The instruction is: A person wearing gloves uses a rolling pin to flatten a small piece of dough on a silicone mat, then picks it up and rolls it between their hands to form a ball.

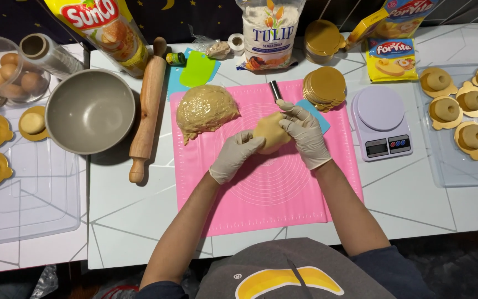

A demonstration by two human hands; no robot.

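Observation:
Both my hands wear pale gloves and cup a tan ball of dough (269,130) just above the pink silicone mat (283,194). My left hand (234,155) supports the ball from the lower left. My right hand (304,133) wraps it from the right, fingers curled over the top. A large lump of the same dough wrapped in clear film (206,111) lies on the mat's far left corner. A small metal cylinder (275,89) stands at the mat's far edge, just beyond my right hand.
A wooden rolling pin (147,108) and grey bowl (91,111) lie left of the mat. A stack of gold discs (325,87), a white kitchen scale (380,122) and a tray of shaped dough pieces (466,119) sit to the right. Flour bag (269,33) at the back.

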